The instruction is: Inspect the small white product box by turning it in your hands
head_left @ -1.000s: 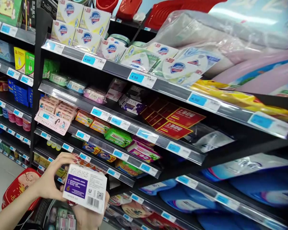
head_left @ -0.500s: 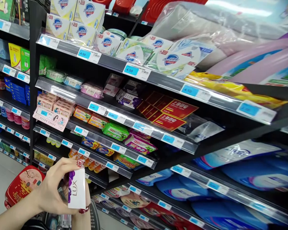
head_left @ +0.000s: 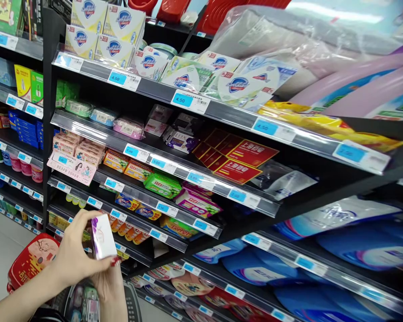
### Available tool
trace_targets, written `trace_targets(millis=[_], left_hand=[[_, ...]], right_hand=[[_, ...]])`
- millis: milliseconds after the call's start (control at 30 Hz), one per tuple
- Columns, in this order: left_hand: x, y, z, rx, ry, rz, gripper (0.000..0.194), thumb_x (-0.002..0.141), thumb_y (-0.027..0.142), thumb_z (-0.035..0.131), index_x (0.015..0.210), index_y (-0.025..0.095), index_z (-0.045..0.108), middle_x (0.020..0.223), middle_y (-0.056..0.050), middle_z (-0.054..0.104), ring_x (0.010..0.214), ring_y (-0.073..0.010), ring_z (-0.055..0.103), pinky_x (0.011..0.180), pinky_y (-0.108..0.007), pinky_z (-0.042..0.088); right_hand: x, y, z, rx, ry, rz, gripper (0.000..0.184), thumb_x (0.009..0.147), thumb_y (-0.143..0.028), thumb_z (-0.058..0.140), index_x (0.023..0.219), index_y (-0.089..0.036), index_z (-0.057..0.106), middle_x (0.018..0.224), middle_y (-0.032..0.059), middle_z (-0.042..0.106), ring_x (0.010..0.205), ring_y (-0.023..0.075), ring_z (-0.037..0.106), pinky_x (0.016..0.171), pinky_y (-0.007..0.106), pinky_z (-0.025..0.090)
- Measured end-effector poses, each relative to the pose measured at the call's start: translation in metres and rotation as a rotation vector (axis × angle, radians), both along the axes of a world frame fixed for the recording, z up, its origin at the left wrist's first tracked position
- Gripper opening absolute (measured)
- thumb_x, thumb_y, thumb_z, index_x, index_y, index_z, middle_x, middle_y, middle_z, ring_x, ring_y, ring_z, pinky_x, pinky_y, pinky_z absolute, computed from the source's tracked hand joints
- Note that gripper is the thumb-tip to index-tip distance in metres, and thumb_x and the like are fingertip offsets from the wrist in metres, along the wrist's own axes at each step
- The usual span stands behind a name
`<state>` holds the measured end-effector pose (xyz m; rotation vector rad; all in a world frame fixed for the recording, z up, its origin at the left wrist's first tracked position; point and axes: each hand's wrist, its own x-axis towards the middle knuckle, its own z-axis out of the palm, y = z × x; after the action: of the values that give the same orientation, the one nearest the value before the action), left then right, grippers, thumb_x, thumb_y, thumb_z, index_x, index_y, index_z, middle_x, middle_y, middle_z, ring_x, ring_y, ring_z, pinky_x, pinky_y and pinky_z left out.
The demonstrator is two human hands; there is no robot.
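Low at the left edge, left hand (head_left: 72, 255) closed around a soap box (head_left: 101, 237), thumb on the near face, fingers behind the top. Right hand (head_left: 112, 284) just below, fingers curled up against the box's lower edge, red nails showing. Box tilted, narrow side forward, held clear of the shelves (head_left: 174, 214), open air between box and shelf lips. Red tin (head_left: 28, 261) behind the left wrist, above the floor (head_left: 0, 250). Basket (head_left: 87, 304) under both hands. Rightward, price rails jutting out, blue bags (head_left: 339, 255) crowding the lower tiers.
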<state>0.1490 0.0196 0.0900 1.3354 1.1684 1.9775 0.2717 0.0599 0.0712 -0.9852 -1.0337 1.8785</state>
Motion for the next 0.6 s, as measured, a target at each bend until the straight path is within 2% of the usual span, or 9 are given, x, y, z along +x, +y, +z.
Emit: trace_targets(millis=[67,133,233,333,467,600], left_hand=[[-0.004,0.009,-0.001,-0.145,-0.17,-0.023,0.053,0.067,0.033,0.071,0.112,0.021,0.046,0.096,-0.003,0.056,0.083,-0.0191,0.056,0.075,-0.032,0.046],[-0.009,0.021,-0.005,-0.231,-0.325,-0.086,0.054,0.069,0.042,0.068,0.113,0.017,0.046,0.092,-0.004,0.057,0.077,-0.0185,0.055,0.07,-0.031,0.045],[-0.016,0.036,-0.013,-0.26,-0.423,-0.15,0.06,0.07,0.048,0.065,0.116,0.013,0.05,0.099,-0.008,0.059,0.082,-0.0207,0.055,0.071,-0.03,0.044],[-0.019,0.043,-0.018,-0.272,-0.454,-0.178,0.059,0.068,0.049,0.065,0.111,0.01,0.053,0.097,-0.009,0.059,0.082,-0.021,0.054,0.068,-0.028,0.042],[-0.021,0.045,-0.023,-0.231,-0.527,-0.291,0.054,0.068,0.049,0.067,0.105,0.012,0.053,0.088,-0.004,0.058,0.075,-0.0166,0.051,0.066,-0.025,0.04],[-0.029,0.047,-0.037,-0.059,-0.52,-0.52,0.053,0.066,0.044,0.074,0.106,0.017,0.054,0.096,-0.003,0.06,0.089,-0.0179,0.054,0.078,-0.023,0.042]], right_hand=[[-0.002,0.005,0.004,-0.134,0.034,0.028,0.037,0.064,-0.047,0.078,0.081,-0.015,0.068,0.066,0.0034,0.068,0.043,0.0109,0.055,0.046,0.024,0.051],[-0.002,0.007,0.007,-0.207,0.058,0.038,0.043,0.054,-0.047,0.084,0.077,-0.014,0.067,0.063,0.0036,0.068,0.038,0.0081,0.053,0.04,0.018,0.046],[-0.001,0.007,0.009,-0.192,0.048,0.043,0.05,0.052,-0.052,0.085,0.077,-0.012,0.066,0.062,0.0064,0.068,0.04,0.0089,0.056,0.042,0.016,0.046],[-0.002,0.007,0.011,-0.183,0.046,0.034,0.058,0.054,-0.057,0.083,0.086,-0.011,0.066,0.065,0.008,0.069,0.044,0.0115,0.06,0.046,0.019,0.049],[-0.004,0.007,0.014,-0.15,0.032,-0.041,0.065,0.054,-0.059,0.082,0.093,-0.01,0.065,0.065,0.009,0.069,0.046,0.0123,0.061,0.049,0.021,0.05],[-0.004,0.001,0.022,0.081,0.009,-0.267,0.05,0.058,-0.05,0.084,0.087,-0.016,0.061,0.071,0.0031,0.069,0.051,0.0111,0.06,0.047,0.02,0.047]])
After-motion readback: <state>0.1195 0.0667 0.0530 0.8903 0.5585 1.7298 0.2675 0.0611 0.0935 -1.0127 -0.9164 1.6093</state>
